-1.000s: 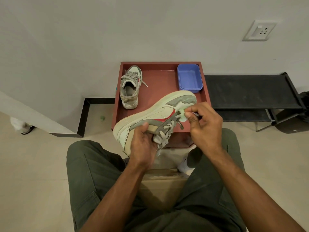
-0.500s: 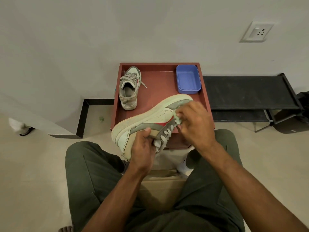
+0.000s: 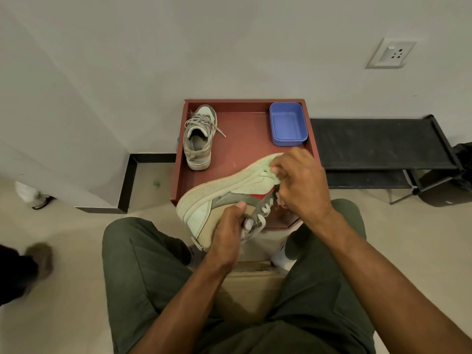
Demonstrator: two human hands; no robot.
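A person's left hand [image 3: 227, 233] gripped the sneaker [image 3: 224, 190] by its collar while the right hand [image 3: 301, 185], fingers curled round a green pad [image 3: 275, 175], had slid from laces to toe, wiping nearly across

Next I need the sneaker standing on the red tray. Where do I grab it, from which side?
Grip the heel collar from above, near side: the sneaker stands upright on the red tray, heel toward you, opening facing up.
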